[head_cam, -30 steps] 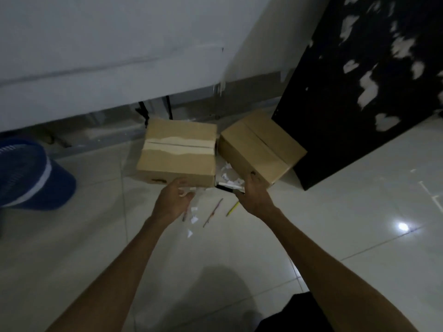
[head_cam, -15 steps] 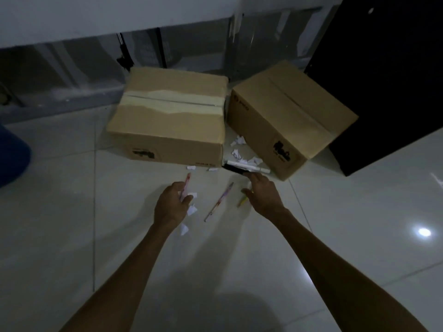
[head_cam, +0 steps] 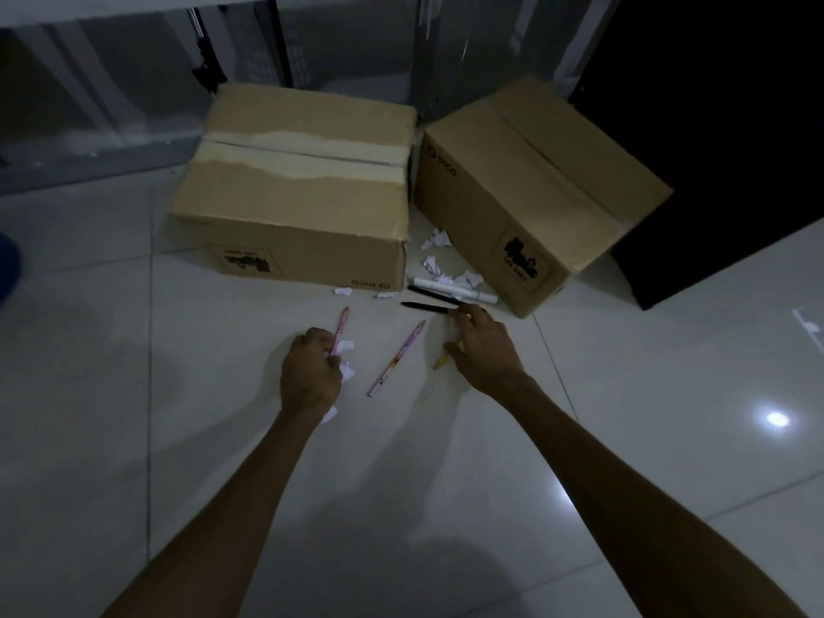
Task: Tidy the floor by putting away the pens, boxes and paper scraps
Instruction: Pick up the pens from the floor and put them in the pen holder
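Both hands are now dropping from the boxes to the pens, so I'm reading pen pickup as beginning. Left hand (head_cam: 312,372) is closing round a pink pen (head_cam: 339,328); right hand (head_cam: 481,350) is reaching half open, fingertips at a black pen (head_cam: 426,307), yellow pen (head_cam: 443,359) under the thumb. Scraps (head_cam: 439,256) are lying between box (head_cam: 294,189) and box (head_cam: 526,185), on glossy pale tile (head_cam: 624,439), dim room

A single head-worn camera looks forward and steeply down at the tiled floor (head_cam: 223,439), close enough that both forearms fill the lower frame (wide-angle, so edges bend); two cardboard boxes (head_cam: 303,189) sit beyond.
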